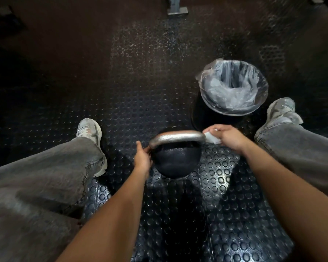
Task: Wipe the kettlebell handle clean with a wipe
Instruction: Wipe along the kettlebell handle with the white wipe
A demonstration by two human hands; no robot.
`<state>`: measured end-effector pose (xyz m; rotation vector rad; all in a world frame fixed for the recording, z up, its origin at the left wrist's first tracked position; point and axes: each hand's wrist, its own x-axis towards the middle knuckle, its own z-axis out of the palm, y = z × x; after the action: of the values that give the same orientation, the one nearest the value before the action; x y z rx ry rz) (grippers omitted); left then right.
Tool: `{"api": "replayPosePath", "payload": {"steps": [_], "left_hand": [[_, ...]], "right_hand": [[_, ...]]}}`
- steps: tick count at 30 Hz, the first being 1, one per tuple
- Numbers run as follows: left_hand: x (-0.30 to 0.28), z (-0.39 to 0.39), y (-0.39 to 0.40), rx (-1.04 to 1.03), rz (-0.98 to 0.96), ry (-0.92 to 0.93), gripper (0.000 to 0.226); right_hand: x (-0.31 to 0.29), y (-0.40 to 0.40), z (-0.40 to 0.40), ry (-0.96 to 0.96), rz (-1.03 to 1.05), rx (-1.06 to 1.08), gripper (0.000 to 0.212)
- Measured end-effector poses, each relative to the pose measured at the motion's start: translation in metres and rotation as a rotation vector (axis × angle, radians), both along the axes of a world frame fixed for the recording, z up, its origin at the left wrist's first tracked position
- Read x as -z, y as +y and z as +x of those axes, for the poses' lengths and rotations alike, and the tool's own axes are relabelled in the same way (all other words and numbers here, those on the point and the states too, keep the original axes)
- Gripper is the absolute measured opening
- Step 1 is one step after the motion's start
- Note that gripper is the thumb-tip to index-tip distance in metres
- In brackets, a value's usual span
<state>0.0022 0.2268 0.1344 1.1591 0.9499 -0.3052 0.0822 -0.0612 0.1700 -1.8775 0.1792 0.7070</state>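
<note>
1. Nearest to me, my two bare forearms reach down between my knees in grey jeans, over the black studded rubber floor (225, 178).
2. My left hand (142, 157) steadies the round black cast-iron kettlebell (177, 160) at the near left root of its handle; its fingers (140, 146) curl against the metal, closed on the kettlebell, as far as I can tell.
3. The kettlebell stands on the floor between my feet, its silver-grey metal handle (176, 137) arching across the top.
4. My right hand (230, 138) pinches a small white wipe (212, 138), fingers closed on it, pressed at the right end of the handle where the bar bends down.
5. I judge the wiping is under way but not finished: the wipe sits at one end only, and I cannot tell from the sheen which parts of the bar have been covered. The left root under my other hand probably remains to do.
6. Just beyond my right hand stands a round black bin lined with a clear plastic bag (235, 86), close enough to take the used wipe afterwards.
7. Farthest off, the floor fades into darkness.
</note>
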Motion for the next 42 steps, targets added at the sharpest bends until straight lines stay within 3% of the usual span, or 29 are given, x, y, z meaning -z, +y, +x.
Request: {"api": "replayPosePath", "payload": {"steps": [3,7,10,13,15,19,24,29,32,36,40,42], "left_hand": [[-0.001,-0.002,0.0,0.025,-0.005,-0.009,0.074],[-0.001,-0.001,-0.001,0.013,-0.002,-0.011,0.073],[0.001,-0.001,-0.001,0.006,0.002,-0.012,0.072],[0.0,-0.001,0.0,-0.003,-0.017,-0.001,0.073],[0.0,-0.001,0.0,-0.005,-0.023,-0.002,0.073],[-0.001,-0.002,0.0,0.004,-0.011,-0.011,0.073],[0.001,-0.001,0.0,0.002,0.0,-0.006,0.074],[0.0,-0.001,0.0,-0.01,-0.008,-0.004,0.073],[-0.003,-0.002,-0.001,0.002,-0.008,-0.01,0.072],[-0.001,-0.002,-0.001,0.005,-0.001,-0.01,0.073],[0.003,-0.001,-0.001,-0.002,0.002,-0.009,0.074],[0.004,-0.001,0.0,-0.006,-0.002,-0.005,0.074]], "right_hand": [[0.013,0.015,-0.004,-0.003,-0.133,-0.046,0.026],[-0.028,0.032,0.02,-0.062,-0.132,-0.231,0.025],[-0.039,0.024,0.026,-0.09,0.038,-0.253,0.022],[-0.019,0.006,0.011,-0.009,0.257,-0.02,0.022],[-0.005,0.004,-0.003,-0.001,0.151,0.029,0.026],[-0.009,0.024,-0.001,-0.017,-0.102,-0.103,0.024],[-0.053,0.038,0.027,-0.101,-0.049,-0.355,0.021],[-0.033,0.007,0.012,-0.047,0.17,-0.116,0.021],[0.0,0.003,0.002,-0.008,-0.005,-0.02,0.025],[0.009,0.026,0.01,0.059,-0.067,0.012,0.029],[-0.021,0.03,0.027,-0.02,0.063,-0.139,0.024],[-0.027,0.023,0.026,-0.033,0.214,-0.092,0.023]]}}
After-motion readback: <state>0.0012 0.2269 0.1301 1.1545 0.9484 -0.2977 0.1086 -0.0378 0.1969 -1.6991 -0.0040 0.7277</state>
